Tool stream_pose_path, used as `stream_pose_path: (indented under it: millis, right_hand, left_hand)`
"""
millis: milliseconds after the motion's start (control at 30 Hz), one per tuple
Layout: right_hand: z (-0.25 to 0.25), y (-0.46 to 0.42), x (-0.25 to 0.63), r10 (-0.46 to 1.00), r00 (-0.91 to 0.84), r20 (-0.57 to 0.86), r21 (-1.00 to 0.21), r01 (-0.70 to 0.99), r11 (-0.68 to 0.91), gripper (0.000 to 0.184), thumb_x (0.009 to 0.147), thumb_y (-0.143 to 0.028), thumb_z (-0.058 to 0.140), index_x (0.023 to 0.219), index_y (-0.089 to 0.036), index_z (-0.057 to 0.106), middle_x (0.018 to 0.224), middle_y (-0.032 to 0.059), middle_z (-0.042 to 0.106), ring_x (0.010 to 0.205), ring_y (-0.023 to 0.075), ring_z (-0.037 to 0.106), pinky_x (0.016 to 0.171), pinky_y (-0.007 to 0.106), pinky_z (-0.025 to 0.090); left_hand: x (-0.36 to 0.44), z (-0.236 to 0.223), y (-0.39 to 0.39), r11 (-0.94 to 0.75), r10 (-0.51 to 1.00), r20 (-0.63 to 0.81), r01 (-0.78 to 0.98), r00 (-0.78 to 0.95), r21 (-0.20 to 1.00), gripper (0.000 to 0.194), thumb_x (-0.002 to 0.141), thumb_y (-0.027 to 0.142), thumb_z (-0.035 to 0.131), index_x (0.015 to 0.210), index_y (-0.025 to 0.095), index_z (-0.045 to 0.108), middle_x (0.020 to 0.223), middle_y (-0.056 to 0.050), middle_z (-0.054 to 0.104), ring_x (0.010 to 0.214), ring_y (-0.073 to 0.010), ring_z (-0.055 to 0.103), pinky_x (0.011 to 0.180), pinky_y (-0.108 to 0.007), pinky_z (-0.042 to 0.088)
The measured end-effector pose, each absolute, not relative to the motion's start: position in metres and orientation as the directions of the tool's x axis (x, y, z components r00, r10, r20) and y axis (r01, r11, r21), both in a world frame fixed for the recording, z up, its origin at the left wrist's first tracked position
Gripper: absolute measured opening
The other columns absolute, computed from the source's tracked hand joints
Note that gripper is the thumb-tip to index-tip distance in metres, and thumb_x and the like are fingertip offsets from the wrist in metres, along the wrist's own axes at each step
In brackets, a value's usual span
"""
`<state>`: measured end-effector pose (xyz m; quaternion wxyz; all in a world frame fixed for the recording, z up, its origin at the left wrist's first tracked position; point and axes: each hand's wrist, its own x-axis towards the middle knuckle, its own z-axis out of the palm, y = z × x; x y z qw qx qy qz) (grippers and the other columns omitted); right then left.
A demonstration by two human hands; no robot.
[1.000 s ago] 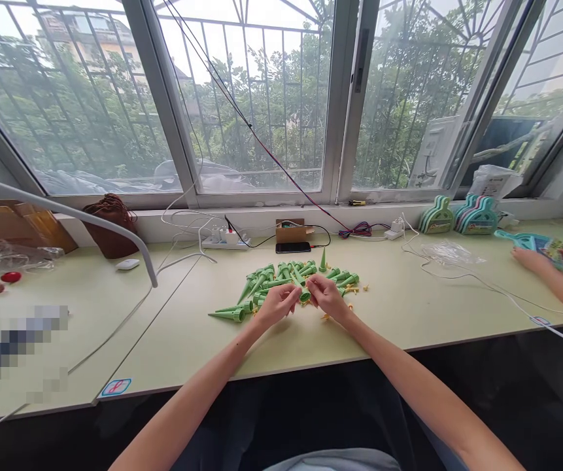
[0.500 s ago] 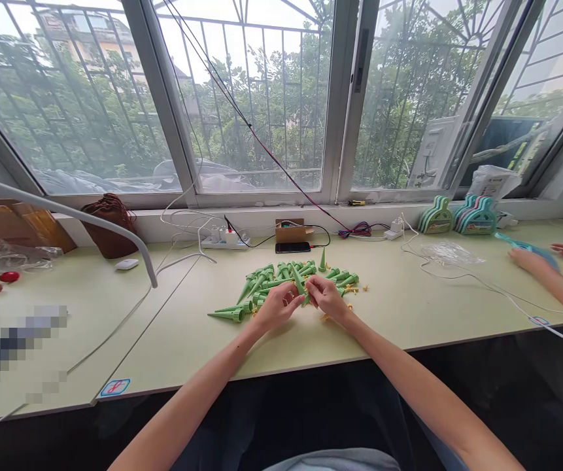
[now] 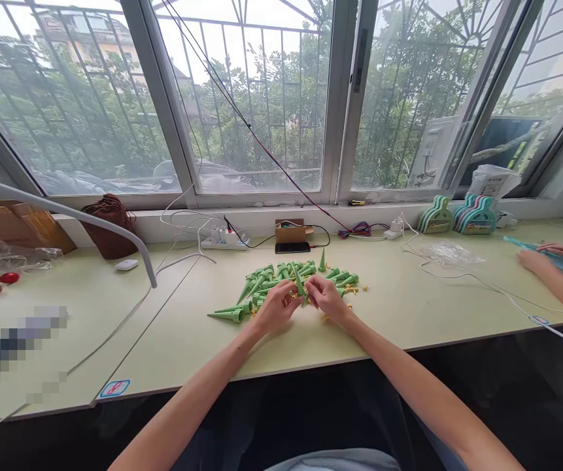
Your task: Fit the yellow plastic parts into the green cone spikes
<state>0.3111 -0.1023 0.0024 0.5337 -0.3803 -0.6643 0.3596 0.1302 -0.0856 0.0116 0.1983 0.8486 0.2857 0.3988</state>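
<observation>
My left hand (image 3: 276,309) has its fingers closed around a green plastic watering spike (image 3: 299,284), whose tip points up. Close against the spike's right side, my right hand (image 3: 328,299) is pinched; whatever its fingertips hold is too small and hidden to make out. Behind both hands lies a pile of similar green spikes (image 3: 261,279), and one more spike (image 3: 322,261) stands upright at the back. Small yellow plastic pieces (image 3: 365,288) are scattered among and beside the pile.
A phone (image 3: 292,247) lies before a small cardboard box (image 3: 291,232). Power strip (image 3: 227,242) and white cables (image 3: 477,278) run along the table. A grey curved arm (image 3: 134,239) overhangs the left. At right, another person's hands (image 3: 536,261) handle blue material near stacked green hangers (image 3: 437,216).
My hands stay in nearly the same place, with the held spike turned slightly more upright. At right, the other person's hands have come closer together over the blue material.
</observation>
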Motion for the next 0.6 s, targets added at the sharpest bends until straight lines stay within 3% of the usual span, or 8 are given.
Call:
stream_pose_path:
  millis: [367,600]
  right_hand:
    - [0.0032,-0.1039,0.3102,0.894,-0.166,0.417,-0.873,0.202,0.444,0.031,0.093,-0.044,0.048,0.073,-0.021,0.048,0.046,-0.0063,0.045,0.04,0.0101,0.038,0.044,0.024,0.031]
    - [0.0012,-0.101,0.3105,0.903,-0.16,0.399,-0.869,0.25,0.428,0.032,0.094,-0.042,0.047,0.07,-0.02,0.048,0.043,-0.0067,0.041,0.039,0.0096,0.035,0.044,0.024,0.03]
  left_hand:
    - [0.1298,0.0072,-0.0794,-0.767,0.631,0.576,0.304,0.52,0.565,0.009,0.088,0.025,0.059,0.085,0.017,0.057,0.084,0.0,0.048,0.06,-0.0064,0.049,0.054,-0.019,0.044]
    - [0.1251,0.0064,-0.0798,-0.862,0.505,0.622,0.309,0.599,0.403,0.018,0.095,0.025,0.051,0.107,0.021,0.062,0.097,-0.005,0.054,0.064,-0.0082,0.048,0.061,-0.023,0.044]
